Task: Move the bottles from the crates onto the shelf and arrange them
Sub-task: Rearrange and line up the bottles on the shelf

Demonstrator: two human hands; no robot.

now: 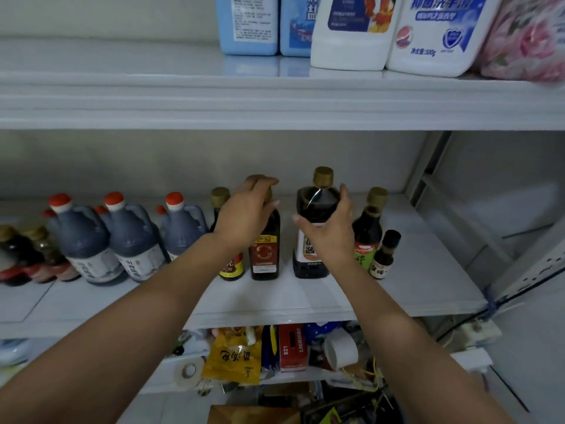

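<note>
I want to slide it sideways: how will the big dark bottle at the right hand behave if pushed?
The big dark bottle looks full to the shoulder, so probably heavy. Being tall, it may tip if pushed near the cap. Its glossy surface may be slippery.

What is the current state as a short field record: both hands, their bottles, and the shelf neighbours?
left hand: grips the top of the red-label bottle
right hand: curled round the shoulder of the large gold-cap bottle
bottle pose: both upright on the middle shelf, a gap between them
to their left: three grey jugs with red caps
to their right: green-label bottle, then small dark bottle
</note>
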